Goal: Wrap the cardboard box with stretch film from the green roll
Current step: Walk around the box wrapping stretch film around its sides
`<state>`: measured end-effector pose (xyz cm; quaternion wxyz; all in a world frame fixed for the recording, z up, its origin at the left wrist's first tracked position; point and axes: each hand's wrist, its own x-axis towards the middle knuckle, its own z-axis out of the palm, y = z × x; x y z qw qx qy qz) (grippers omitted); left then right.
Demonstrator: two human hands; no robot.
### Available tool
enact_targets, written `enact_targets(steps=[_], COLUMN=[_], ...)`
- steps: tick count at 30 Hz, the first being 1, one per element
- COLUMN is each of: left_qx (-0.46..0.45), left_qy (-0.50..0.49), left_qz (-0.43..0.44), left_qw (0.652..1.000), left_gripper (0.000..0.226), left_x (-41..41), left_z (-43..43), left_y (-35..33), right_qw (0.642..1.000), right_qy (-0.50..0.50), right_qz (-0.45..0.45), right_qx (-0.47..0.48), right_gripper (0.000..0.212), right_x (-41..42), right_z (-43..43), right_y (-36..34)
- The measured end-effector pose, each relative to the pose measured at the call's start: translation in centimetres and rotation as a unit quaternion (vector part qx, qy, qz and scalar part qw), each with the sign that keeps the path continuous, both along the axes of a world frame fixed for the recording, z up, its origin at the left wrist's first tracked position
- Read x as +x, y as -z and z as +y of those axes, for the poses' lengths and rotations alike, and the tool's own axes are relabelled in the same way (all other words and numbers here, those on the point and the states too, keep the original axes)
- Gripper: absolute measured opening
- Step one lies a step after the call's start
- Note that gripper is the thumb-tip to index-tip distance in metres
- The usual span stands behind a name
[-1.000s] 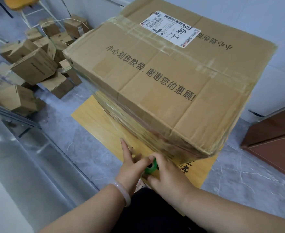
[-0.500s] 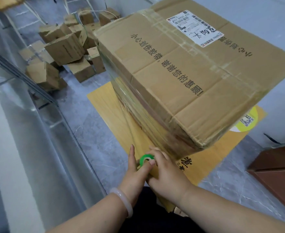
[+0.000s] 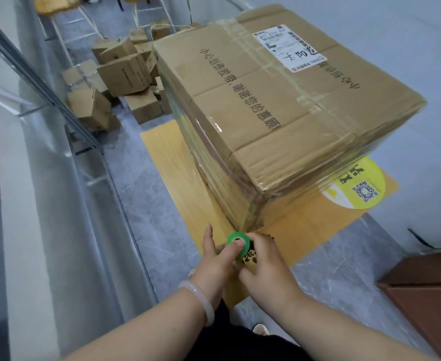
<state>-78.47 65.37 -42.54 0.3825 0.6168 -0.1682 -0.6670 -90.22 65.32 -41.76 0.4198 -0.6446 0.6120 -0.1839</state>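
A large cardboard box (image 3: 279,108) with a white shipping label stands on a yellow wooden board (image 3: 177,183). Clear stretch film covers its side faces and shines along the near left side. The green roll (image 3: 236,238) is upright at the box's near bottom corner, only its green core end showing. My left hand (image 3: 218,261) grips the roll from the left, thumb on top of the core. My right hand (image 3: 262,261) holds it from the right. Film runs taut from the roll up to the box's corner.
Several small cardboard boxes (image 3: 120,82) lie piled on the grey floor behind left. A glass panel with a metal frame (image 3: 45,157) runs along the left. A white wall is at right, a brown cabinet (image 3: 427,290) at lower right. Stool legs stand at the top.
Both hands have carried the roll along the box's base towards its near corner. My view has swung round the box, so the yellow round sticker on the board now shows.
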Motion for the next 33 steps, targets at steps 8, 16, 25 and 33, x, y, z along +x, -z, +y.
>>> enact_targets(steps=[8,16,25,33], left_qx=[0.022,0.011,0.025,0.030], left_qy=[0.016,0.027,-0.022,-0.076], left_qz=[0.036,0.049,0.071,0.142], left_qw=[0.999,0.998,0.997,0.987], left_gripper=[0.134,0.134,0.153,0.154], left_x=[-2.3,-4.0,-7.8,-10.0], left_z=[0.3,0.3,-1.8,-0.6], left_y=[1.6,2.2,1.7,2.2], right_qw=[0.999,0.999,0.999,0.999], right_qy=[0.022,0.014,0.012,-0.001], right_qz=[0.010,0.030,-0.030,0.050], right_qx=[0.042,0.003,0.032,-0.018], right_gripper=[0.045,0.037,0.042,0.032], right_x=[-2.6,-4.2,-7.5,-9.0], right_z=[0.0,0.1,-1.5,-2.9], right_y=[-0.1,0.0,-0.8,-1.0])
